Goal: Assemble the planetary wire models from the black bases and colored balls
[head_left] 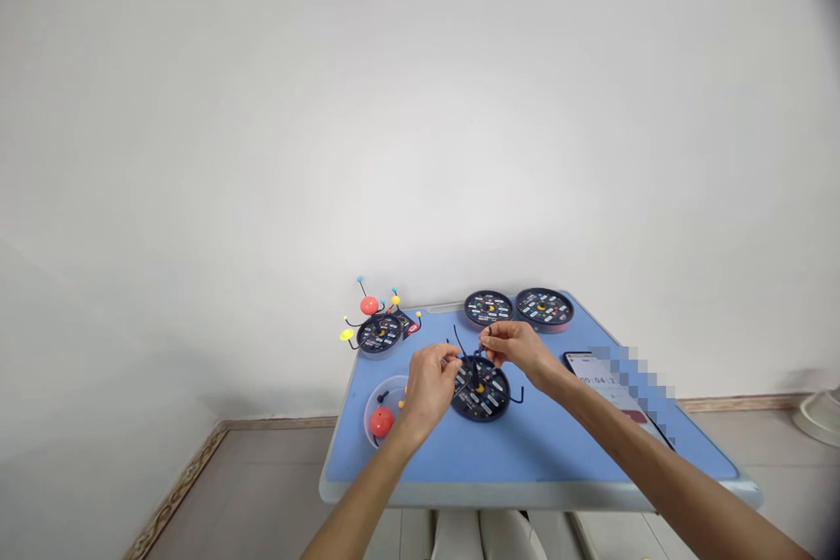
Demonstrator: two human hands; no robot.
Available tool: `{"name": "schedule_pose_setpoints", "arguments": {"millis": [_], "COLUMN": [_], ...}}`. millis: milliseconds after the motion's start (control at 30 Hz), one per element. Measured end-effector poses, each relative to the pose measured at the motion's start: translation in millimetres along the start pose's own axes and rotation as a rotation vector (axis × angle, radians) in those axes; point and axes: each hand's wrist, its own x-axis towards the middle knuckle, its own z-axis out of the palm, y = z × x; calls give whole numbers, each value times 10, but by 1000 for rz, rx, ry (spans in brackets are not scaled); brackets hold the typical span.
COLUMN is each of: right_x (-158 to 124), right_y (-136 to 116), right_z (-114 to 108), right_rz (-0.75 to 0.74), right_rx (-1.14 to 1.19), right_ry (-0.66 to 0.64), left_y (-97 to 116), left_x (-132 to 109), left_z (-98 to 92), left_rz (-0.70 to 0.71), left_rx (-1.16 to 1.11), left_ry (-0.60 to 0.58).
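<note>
On the blue worktop we have a black disc just before us, with a bowl holding a red ball beside it on the left. Over the disc's centre, our left hand and right hand both pinch thin dark wires, working them together while their free ends splay outward.

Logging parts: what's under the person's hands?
A round black disc with small coloured marks, a dark post rising from it. The left hand hides its left edge; the right hand its top.
</note>
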Motion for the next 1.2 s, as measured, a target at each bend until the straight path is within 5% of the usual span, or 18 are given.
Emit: {"name": "schedule_pose_setpoints", "arguments": {"millis": [400, 1067, 1200], "right_x": [193, 239, 242], "right_y": [320, 212, 193], "right_z": [-6, 17, -42], "right_rz": [93, 54, 66], "right_rx": [-55, -853, -961], "right_ry": [-18, -69, -105], "left_y": [-166, -242, -177], "left_x": [270, 372, 336], "left_z": [358, 469, 321], "left_rz": [-12, -19, -18], "left_rx": [89, 246, 201], "left_ry": [-183, -283, -277]}}
